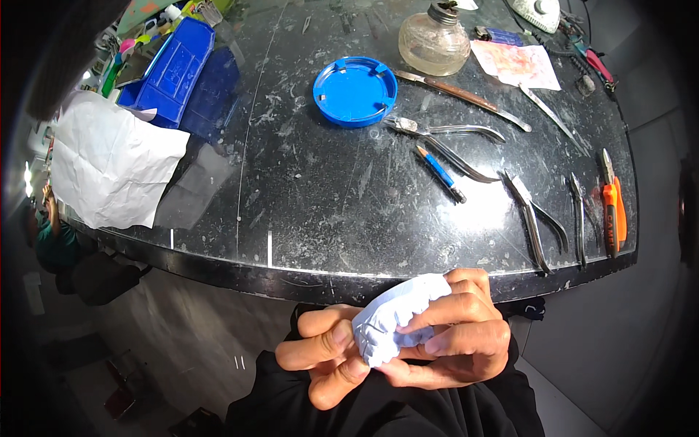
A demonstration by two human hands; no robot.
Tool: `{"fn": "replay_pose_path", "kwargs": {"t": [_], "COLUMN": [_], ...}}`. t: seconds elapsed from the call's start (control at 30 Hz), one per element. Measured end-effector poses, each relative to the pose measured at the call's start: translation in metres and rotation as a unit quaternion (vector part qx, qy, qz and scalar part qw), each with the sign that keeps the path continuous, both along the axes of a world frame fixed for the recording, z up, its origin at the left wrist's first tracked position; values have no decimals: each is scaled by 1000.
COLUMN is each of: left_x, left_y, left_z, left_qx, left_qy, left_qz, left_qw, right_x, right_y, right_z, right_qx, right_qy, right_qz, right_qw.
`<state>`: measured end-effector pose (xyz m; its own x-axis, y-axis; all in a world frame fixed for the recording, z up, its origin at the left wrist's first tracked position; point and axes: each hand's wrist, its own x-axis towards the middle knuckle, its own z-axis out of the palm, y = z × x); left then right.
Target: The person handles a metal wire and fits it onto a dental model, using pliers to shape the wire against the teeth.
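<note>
A pale blue-white dental plaster cast (pixel 393 315) with a row of moulded teeth is held up between my hands, just off the bench's front edge. My left hand (pixel 329 353) pinches its left end between thumb and fingers. Around the right side my right hand (pixel 466 328) is closed, its fingers curled over the toothed inner edge. Whether anything small sits between the right fingertips and the cast, I cannot tell.
On the black bench (pixel 313 197) lie pliers (pixel 535 218), orange-handled cutters (pixel 611 207), a blue pencil stub (pixel 440 173), a wooden-handled spatula (pixel 466 95) and a round blue tray (pixel 355 91). A glass spirit burner (pixel 435 44) stands behind. White paper (pixel 116 156) and a blue bin (pixel 175 73) are at left.
</note>
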<state>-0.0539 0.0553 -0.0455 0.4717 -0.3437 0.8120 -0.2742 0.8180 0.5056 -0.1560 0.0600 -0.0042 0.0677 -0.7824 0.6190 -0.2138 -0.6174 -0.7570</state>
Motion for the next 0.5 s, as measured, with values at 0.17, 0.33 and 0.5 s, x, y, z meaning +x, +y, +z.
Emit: {"fn": "replay_pose_path", "kwargs": {"t": [0.17,0.33,0.5], "left_x": [7,4,7], "left_y": [-7,-7,4], "left_z": [-9,-11,-7], "left_qx": [-68,-77,-8], "left_qy": [-13,-3,-16], "left_qz": [-35,-25,-41], "left_qw": [997,997,999], "right_x": [4,3,-6], "right_y": [0,1,-2], "right_z": [-5,-4,7], "right_qx": [3,8,52], "right_qy": [-21,-20,11], "right_qz": [23,22,50], "right_qw": [999,1000,997]}}
